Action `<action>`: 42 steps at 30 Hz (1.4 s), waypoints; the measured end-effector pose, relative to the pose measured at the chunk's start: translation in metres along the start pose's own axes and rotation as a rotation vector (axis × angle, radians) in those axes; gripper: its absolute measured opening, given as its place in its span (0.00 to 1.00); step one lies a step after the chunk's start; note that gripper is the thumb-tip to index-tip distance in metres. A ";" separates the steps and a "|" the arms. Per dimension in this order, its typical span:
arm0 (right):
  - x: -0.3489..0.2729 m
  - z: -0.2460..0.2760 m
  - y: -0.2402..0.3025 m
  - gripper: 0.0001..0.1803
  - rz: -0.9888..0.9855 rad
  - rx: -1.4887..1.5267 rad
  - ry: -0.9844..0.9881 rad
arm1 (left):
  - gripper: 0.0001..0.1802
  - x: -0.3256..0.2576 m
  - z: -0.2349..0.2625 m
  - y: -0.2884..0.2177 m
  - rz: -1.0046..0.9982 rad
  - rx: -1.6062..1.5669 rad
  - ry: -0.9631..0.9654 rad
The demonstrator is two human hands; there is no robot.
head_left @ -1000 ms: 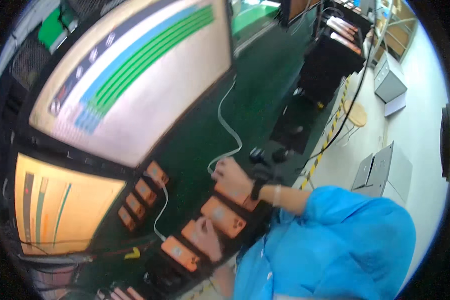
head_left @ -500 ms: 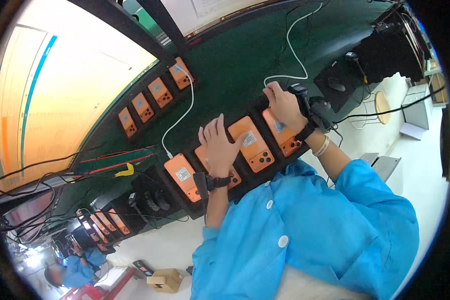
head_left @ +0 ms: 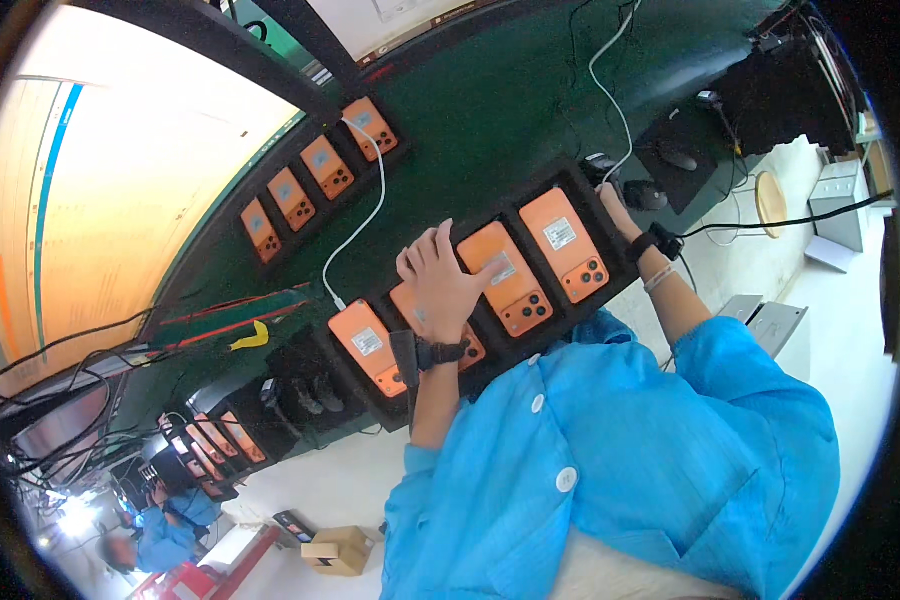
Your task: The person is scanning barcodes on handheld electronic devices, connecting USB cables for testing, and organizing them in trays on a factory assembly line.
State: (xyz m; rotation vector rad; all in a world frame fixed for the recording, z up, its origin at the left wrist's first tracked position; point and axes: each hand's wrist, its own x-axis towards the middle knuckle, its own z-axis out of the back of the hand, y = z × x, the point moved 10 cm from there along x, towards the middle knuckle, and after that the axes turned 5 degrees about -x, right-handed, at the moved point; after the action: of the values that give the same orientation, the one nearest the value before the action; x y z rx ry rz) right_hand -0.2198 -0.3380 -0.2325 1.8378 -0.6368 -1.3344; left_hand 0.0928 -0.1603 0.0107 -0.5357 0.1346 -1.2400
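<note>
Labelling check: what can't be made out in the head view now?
All head view:
Second orange phone from left, near row: middle covered by the left hand.
Right white cable: lower end lost at the right hand; can't tell if gripped.
Upper monitor: cut off by top edge.
Far co-worker: hands too small.
</note>
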 end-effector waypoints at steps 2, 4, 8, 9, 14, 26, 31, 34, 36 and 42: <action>0.015 -0.008 -0.009 0.17 -0.009 -0.021 -0.035 | 0.51 -0.002 0.004 0.001 0.000 0.010 -0.012; 0.032 0.003 -0.016 0.17 -0.007 -0.044 -0.091 | 0.51 -0.001 0.000 0.000 0.011 0.015 0.031; 0.032 -0.014 0.017 0.12 0.117 -0.389 -0.068 | 0.51 -0.003 0.000 0.005 -0.013 0.014 -0.021; 0.018 -0.010 0.043 0.13 0.181 -0.847 -0.175 | 0.51 -0.003 -0.003 0.004 -0.019 0.013 -0.020; -0.034 -0.017 0.116 0.22 0.577 -1.104 -0.556 | 0.51 -0.004 -0.001 0.008 -0.009 0.026 -0.037; -0.075 0.040 0.106 0.31 0.354 -0.896 -0.527 | 0.49 -0.007 0.002 -0.005 -0.037 0.023 -0.031; -0.195 -0.076 0.191 0.24 0.442 -0.694 -0.132 | 0.49 -0.004 0.005 -0.003 -0.047 0.030 -0.041; -0.218 -0.144 0.171 0.26 0.405 -0.859 0.097 | 0.49 -0.002 0.004 0.001 -0.036 0.023 -0.042; -0.223 -0.175 0.159 0.26 0.351 -0.859 0.111 | 0.48 -0.002 0.006 0.002 -0.030 0.036 -0.043; -0.219 -0.200 0.114 0.29 0.329 -1.004 0.195 | 0.49 -0.004 -0.003 0.004 -0.006 0.090 0.003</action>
State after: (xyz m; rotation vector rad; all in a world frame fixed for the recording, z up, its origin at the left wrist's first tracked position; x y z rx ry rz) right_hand -0.0986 -0.1807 0.0155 0.9644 -0.0900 -0.9562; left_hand 0.0938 -0.1565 0.0051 -0.4568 0.0792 -1.2462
